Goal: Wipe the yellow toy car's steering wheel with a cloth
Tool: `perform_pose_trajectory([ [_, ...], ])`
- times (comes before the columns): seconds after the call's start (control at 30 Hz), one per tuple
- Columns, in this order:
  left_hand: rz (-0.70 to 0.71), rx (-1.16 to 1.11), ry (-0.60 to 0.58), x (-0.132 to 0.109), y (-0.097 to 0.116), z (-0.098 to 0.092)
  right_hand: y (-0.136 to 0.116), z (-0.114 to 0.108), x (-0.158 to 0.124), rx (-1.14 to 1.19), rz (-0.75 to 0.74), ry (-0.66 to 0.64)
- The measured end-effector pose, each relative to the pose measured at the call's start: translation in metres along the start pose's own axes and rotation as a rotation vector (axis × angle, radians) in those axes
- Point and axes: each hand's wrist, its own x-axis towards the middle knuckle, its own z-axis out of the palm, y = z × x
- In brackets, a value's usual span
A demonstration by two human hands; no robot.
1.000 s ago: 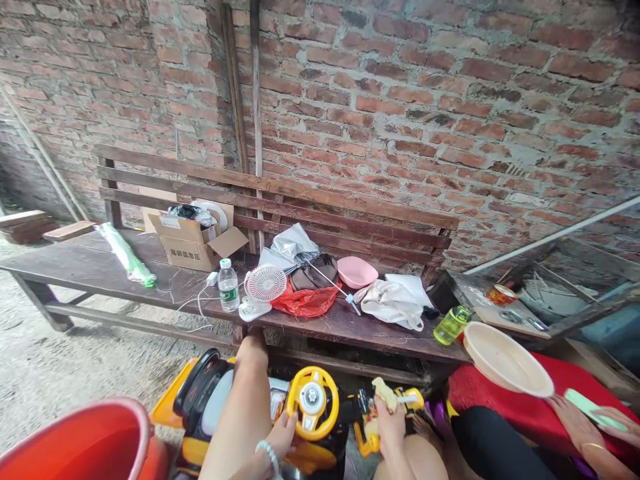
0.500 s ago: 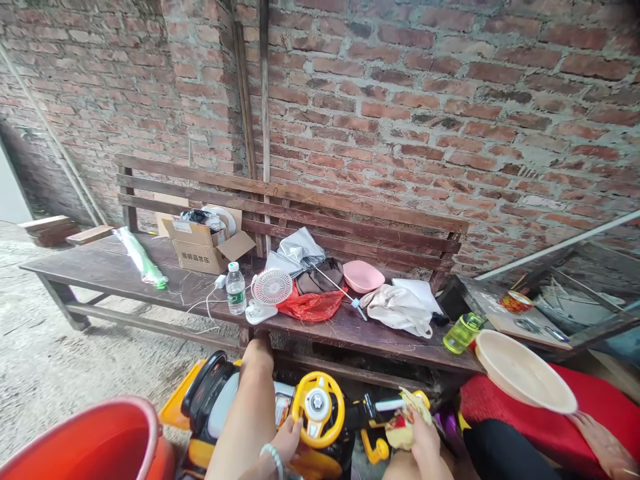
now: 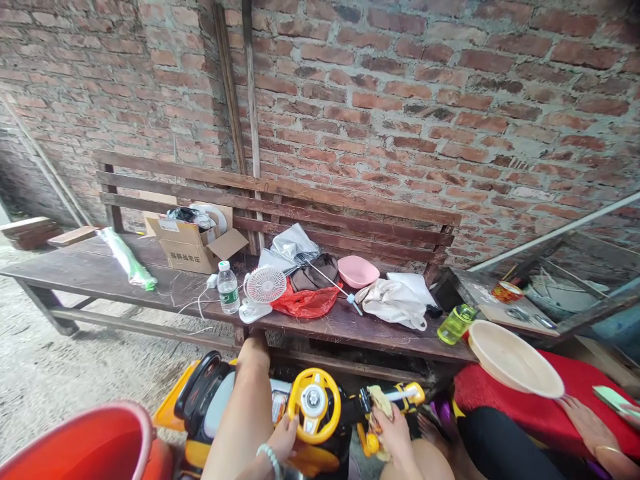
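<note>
A yellow toy steering wheel (image 3: pixel 315 405) with a white hub rises from a ride-on toy vehicle (image 3: pixel 220 403) in front of my legs. My left hand (image 3: pixel 283 437), with a pale bead bracelet at the wrist, is closed on the wheel's left rim. To the right, my right hand (image 3: pixel 393 427) grips a crumpled yellowish cloth (image 3: pixel 381 400). The cloth lies against the toy's yellow and black arm (image 3: pixel 407 395), covering part of it.
A red tub (image 3: pixel 75 447) stands at the lower left. The bench (image 3: pixel 320 333) bears a bottle (image 3: pixel 228 288), a fan (image 3: pixel 265 285) and a carton (image 3: pixel 185 247). At right, another person's hand (image 3: pixel 583 417) touches a cream basin (image 3: pixel 515 360); their other hand has a green cloth (image 3: pixel 613 400).
My right hand has moved left with the cloth along the toy's arm, uncovering its right end. My left hand stays on the wheel. The other person's green cloth has come into view.
</note>
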Motion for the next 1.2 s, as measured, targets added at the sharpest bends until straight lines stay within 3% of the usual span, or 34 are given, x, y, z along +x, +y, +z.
perform_pose_trajectory([
  [0.1, 0.02, 0.0, -0.015, 0.0, -0.002, -0.001, -0.022, -0.031, 0.02, -0.189, -0.19, 0.054],
  [0.2, 0.034, 0.02, -0.015, 0.001, -0.003, -0.003, -0.051, -0.064, 0.047, -0.643, -0.368, 0.246],
  [0.27, 0.024, 0.03, -0.008, 0.001, -0.003, -0.004, -0.062, -0.079, 0.063, -0.883, -0.412, 0.271],
  [0.37, 0.015, 0.041, -0.008, 0.002, -0.003, -0.005, -0.057, -0.085, 0.079, -1.087, -0.28, 0.13],
  [0.47, 0.033, 0.045, -0.018, 0.003, -0.004, -0.005, -0.036, -0.084, 0.086, -1.149, -0.165, 0.005],
  [0.63, 0.044, 0.043, -0.015, 0.005, -0.006, -0.006, -0.015, -0.087, 0.084, -1.163, -0.119, 0.029],
  [0.77, 0.043, 0.001, -0.001, 0.011, -0.011, -0.004, -0.029, -0.076, 0.071, -1.227, -0.111, 0.077],
  [0.93, 0.032, -0.026, 0.004, 0.014, -0.012, -0.002, -0.064, -0.052, 0.055, -1.199, -0.231, -0.148],
  [1.07, 0.013, -0.018, -0.018, 0.008, -0.006, -0.001, -0.09, -0.029, 0.051, -0.909, -0.151, -0.394],
  [1.2, 0.008, -0.014, -0.003, 0.003, -0.001, -0.002, -0.108, 0.004, 0.05, -0.592, -0.212, -0.547],
])
